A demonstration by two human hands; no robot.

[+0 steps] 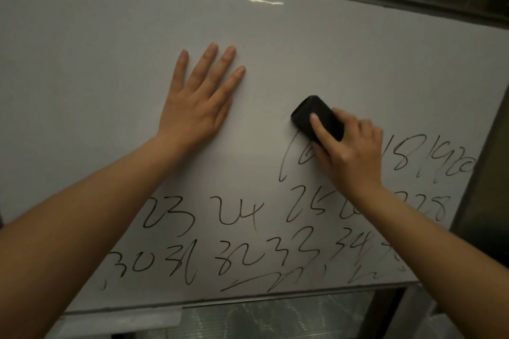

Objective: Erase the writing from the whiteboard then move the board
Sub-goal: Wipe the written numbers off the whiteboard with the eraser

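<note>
The right hand grips the black eraser against the whiteboard, its long axis slanting up-left, with the remaining writing lying below and right of it, while the left hand presses flat, fingers spread.

A: ok so we've got the whiteboard filling the view, tilted, grey metal frame, top and left parts wiped blank. There's a bright streak of glare up top.

B: yep, and we see the writing only in the lower part, thin black handwritten numbers in rows: 18, 19 on the right, then 23, 24, 25, then 30, 31, 32, 33, 34, plus some scribbles under that.

A: and the black eraser sits flat against the board, right at the top edge of those numbers.
</note>
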